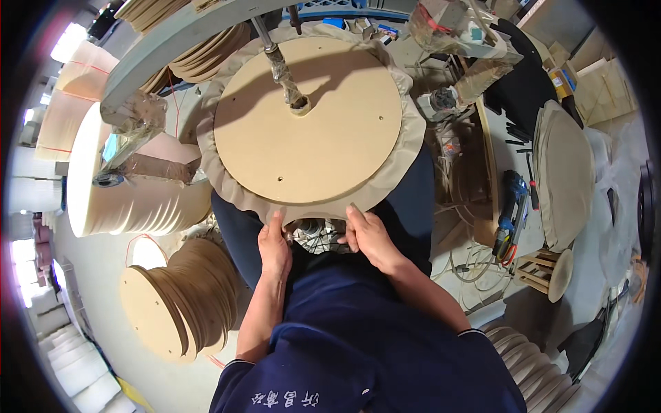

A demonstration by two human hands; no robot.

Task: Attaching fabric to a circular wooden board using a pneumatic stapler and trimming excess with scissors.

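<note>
Beige fabric cover: upper centre, around the rim of the round board
Left grip: thumb and fingers pinched on cover's near edge
Right grip: likewise, farther right
Orange box: upper right, contents hidden

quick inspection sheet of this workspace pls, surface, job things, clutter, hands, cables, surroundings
Surface: pale side table on the right, bearing tools.
Job's things: round board lies flat within beige fabric, whose loose, ruffled edge shows around it; a wrapped rod meets the board near its middle.
Clutter: blue power tool and red-handled screwdriver on the table.
Hands: left hand and right hand pinch the fabric's near edge.
Cables: a hose or cable curves below the table; which, cannot tell.
Surroundings: stack of brown discs at lower left; round beige cover at right.
</note>
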